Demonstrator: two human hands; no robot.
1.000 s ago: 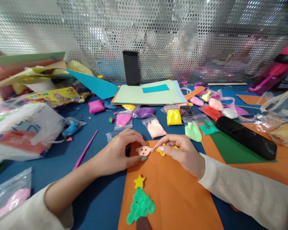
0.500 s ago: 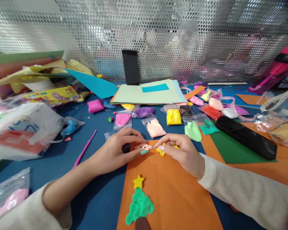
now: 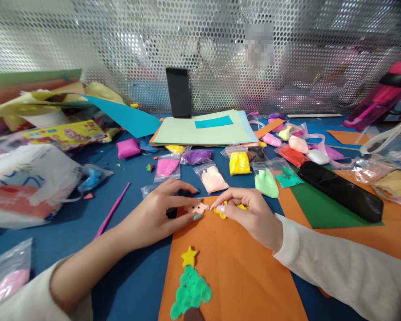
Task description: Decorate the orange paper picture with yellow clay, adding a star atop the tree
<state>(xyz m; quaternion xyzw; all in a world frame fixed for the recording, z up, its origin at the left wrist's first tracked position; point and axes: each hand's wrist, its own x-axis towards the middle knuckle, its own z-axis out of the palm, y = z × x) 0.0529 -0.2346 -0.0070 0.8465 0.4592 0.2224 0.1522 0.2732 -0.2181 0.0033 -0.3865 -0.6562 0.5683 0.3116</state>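
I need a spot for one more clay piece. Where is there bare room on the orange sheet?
Free: the orange sheet right of the clay tree, below the right hand. Crowded: its top edge, where the left hand holds the pink clay face, and the clay bags beyond.

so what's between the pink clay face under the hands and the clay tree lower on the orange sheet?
Head view: only bare orange paper between the pink clay face and the tree's yellow star; the clay tree sits below it.

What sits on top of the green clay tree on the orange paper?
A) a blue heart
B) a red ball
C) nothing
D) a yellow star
D: a yellow star rests at the top of the green clay tree on the orange paper.
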